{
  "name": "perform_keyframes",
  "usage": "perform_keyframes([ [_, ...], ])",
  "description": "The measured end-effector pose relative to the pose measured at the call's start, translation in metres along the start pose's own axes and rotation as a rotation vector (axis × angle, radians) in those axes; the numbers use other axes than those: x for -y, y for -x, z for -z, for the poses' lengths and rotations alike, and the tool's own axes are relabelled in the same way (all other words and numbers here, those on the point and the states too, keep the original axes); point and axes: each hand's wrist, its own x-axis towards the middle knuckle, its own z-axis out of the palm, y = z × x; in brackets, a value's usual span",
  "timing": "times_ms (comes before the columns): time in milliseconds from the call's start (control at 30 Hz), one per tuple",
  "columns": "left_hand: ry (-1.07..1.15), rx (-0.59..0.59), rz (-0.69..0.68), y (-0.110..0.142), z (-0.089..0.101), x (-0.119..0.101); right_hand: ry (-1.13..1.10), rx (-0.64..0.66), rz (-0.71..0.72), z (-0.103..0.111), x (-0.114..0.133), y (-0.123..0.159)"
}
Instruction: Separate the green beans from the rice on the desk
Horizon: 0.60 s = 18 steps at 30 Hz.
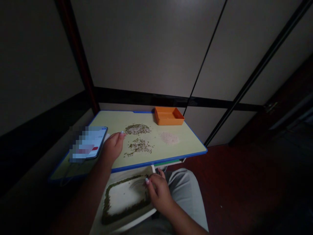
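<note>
head view: the left hand (pixel 114 146) is held beside the far mixed pile (pixel 138 129) on the counter (pixel 114 119), its thumb and finger brought close together; whether anything is pinched cannot be told. the right hand (pixel 159 192) is held at the right side of the white tray (pixel 124 195) below, fingertips bunched, their contents unclear. the tray's edges are lined with green grains (pixel 129 210). a near mixed pile (pixel 140 147), a pale pile (pixel 169 137), an orange box (pixel 170 121) and a phone (pixel 99 140) are also seen on the counter.
</note>
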Motion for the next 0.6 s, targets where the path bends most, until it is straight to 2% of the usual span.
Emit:
perform_keyframes([
  [233, -0.051, -0.026, -0.015, -0.003, 0.000, -0.005, -0.016, 0.013, -0.005, 0.001, 0.002, 0.000],
  [433, -0.142, -0.043, -0.048, -0.008, 0.006, -0.028, -0.064, 0.007, 0.011, -0.001, 0.000, -0.005],
  [600, -0.220, -0.048, -0.080, -0.023, 0.012, -0.042, -0.109, 0.040, -0.014, -0.008, -0.005, -0.005],
])
